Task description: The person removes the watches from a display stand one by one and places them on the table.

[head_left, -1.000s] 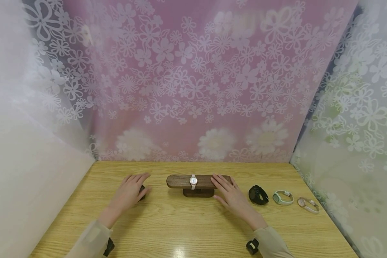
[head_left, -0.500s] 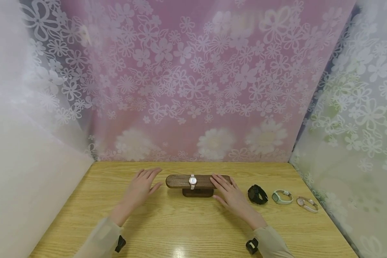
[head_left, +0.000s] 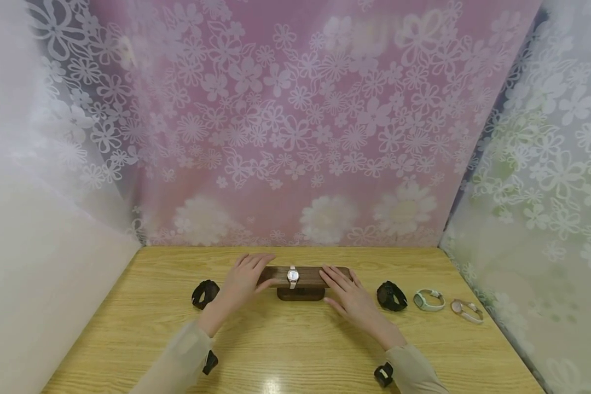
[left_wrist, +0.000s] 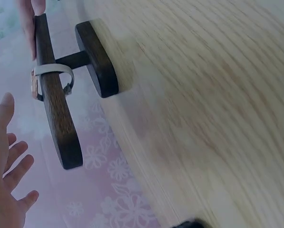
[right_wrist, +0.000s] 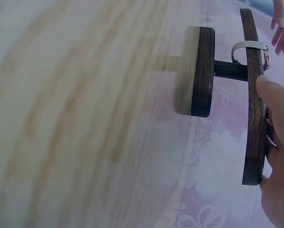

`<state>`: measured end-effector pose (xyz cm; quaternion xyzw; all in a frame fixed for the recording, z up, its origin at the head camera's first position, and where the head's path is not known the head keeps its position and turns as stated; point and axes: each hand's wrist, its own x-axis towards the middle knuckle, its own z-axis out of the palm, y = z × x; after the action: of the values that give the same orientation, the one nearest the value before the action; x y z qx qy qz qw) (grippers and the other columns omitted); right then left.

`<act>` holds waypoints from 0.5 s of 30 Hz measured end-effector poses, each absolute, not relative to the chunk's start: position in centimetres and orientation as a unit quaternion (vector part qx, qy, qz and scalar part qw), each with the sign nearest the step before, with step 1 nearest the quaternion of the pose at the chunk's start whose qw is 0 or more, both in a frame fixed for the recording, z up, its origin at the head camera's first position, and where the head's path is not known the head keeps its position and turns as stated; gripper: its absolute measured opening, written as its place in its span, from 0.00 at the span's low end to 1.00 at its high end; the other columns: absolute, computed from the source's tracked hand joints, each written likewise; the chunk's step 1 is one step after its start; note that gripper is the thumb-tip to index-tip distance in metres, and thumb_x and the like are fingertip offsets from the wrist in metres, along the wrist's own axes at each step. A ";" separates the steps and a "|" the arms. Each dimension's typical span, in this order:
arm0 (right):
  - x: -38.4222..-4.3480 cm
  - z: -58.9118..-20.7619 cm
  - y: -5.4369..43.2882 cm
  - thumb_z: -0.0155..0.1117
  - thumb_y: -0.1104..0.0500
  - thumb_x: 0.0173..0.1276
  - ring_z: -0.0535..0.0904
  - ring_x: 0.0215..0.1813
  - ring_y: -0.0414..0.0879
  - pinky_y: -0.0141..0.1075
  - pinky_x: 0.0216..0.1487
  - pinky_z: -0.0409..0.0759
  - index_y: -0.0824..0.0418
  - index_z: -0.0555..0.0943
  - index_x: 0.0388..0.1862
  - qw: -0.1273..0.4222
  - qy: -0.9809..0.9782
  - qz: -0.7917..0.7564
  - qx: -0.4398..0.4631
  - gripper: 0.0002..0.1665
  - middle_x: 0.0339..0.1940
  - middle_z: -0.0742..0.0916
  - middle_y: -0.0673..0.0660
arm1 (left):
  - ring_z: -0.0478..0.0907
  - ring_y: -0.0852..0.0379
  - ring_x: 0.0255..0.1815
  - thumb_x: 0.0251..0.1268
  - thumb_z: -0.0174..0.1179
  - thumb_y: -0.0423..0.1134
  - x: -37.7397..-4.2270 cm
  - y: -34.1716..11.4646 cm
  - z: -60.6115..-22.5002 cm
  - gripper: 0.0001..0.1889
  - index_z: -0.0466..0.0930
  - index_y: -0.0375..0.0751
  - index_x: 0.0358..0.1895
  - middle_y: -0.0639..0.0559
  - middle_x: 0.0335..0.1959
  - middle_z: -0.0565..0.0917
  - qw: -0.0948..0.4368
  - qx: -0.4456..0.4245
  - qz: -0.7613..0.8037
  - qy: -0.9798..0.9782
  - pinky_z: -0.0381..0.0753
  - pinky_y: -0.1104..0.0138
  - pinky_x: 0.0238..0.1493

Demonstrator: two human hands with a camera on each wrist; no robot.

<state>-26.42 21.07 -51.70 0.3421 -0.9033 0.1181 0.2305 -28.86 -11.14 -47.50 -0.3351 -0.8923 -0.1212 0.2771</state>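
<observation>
A dark wooden T-shaped watch stand [head_left: 309, 278] stands upright on the table. Around the middle of its bar sits a wristwatch [head_left: 293, 276] with a pale strap and rose-gold case. My left hand [head_left: 240, 283], fingers spread, overlaps the bar's left end in the head view. In the left wrist view a gap shows between the left hand [left_wrist: 4, 161] and the bar [left_wrist: 61, 114]. My right hand [head_left: 351, 300] rests with straight fingers on the bar's right end. The right wrist view shows its thumb [right_wrist: 270, 92] against the bar beside the watch.
A black watch [head_left: 204, 294] lies behind my left wrist. To the right stand another black watch [head_left: 392, 296], a mint-green watch [head_left: 428, 300] and a white-strapped watch [head_left: 465, 310] in a row. Floral curtains [head_left: 295, 137] enclose the wooden table [head_left: 295, 339] behind and at the sides.
My left hand has left the black watch at left and moved right to the stand's left end, uncovering that watch. The right hand stays on the bar.
</observation>
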 end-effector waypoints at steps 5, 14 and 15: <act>-26.3 -51.5 21.0 0.71 0.56 0.68 0.65 0.76 0.61 0.68 0.72 0.57 0.64 0.67 0.77 0.225 -0.902 0.127 0.346 0.41 0.77 0.70 0.62 | 0.77 0.45 0.64 0.65 0.66 0.57 -29.2 -9.6 -47.8 0.35 0.73 0.43 0.70 0.46 0.64 0.80 0.255 -0.341 -0.134 -0.895 0.68 0.46 0.71; -26.3 -51.5 21.0 0.72 0.56 0.68 0.65 0.76 0.60 0.68 0.72 0.57 0.65 0.68 0.76 0.225 -0.904 0.122 0.343 0.41 0.77 0.70 0.63 | 0.71 0.45 0.70 0.66 0.63 0.61 -29.9 -7.5 -48.4 0.39 0.68 0.43 0.74 0.47 0.71 0.73 0.191 -0.337 -0.120 -0.914 0.62 0.42 0.73; -26.3 -51.5 21.0 0.72 0.56 0.67 0.65 0.76 0.60 0.68 0.72 0.57 0.65 0.68 0.76 0.226 -0.904 0.122 0.343 0.41 0.77 0.70 0.63 | 0.71 0.45 0.70 0.66 0.63 0.61 -30.0 -7.3 -48.4 0.39 0.68 0.43 0.74 0.47 0.72 0.73 0.184 -0.337 -0.120 -0.915 0.61 0.41 0.73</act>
<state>-26.28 20.99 -51.50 0.3431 -0.9035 0.1218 0.2260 -29.98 -7.30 -48.37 -0.3375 -0.9152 -0.1202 0.1844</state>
